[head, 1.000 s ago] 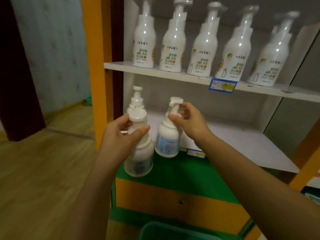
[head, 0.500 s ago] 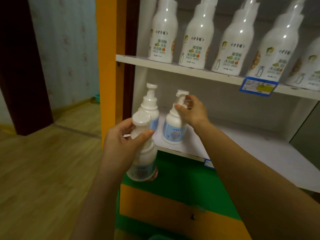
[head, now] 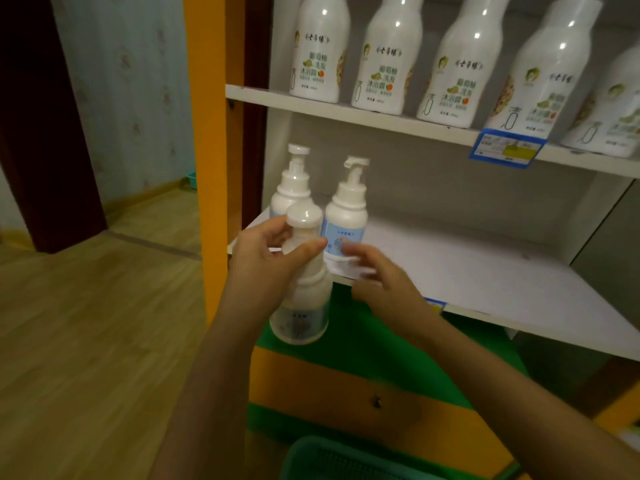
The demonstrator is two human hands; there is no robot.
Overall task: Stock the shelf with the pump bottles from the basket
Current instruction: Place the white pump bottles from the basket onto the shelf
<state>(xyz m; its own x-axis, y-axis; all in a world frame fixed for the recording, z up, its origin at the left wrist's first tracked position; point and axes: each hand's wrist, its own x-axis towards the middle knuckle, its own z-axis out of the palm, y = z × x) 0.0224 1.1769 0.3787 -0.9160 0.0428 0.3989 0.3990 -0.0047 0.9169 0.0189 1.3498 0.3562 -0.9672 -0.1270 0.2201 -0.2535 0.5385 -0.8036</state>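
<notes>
My left hand grips a white pump bottle by its neck, holding it upright in front of the lower shelf. Two more white pump bottles stand at the shelf's left end: one at the back left, one to its right with a blue label. My right hand hovers blurred just in front of the shelf edge, fingers apart, holding nothing, close to the held bottle. The green basket shows at the bottom edge; its contents are hidden.
The upper shelf carries several taller white bottles and a blue price tag. An orange post frames the shelf's left side. Below are green and orange panels. Wooden floor lies to the left.
My right hand let go of the blue-label bottle, now standing on the shelf, and drew back toward the bottle in my left hand. The view moved closer.
</notes>
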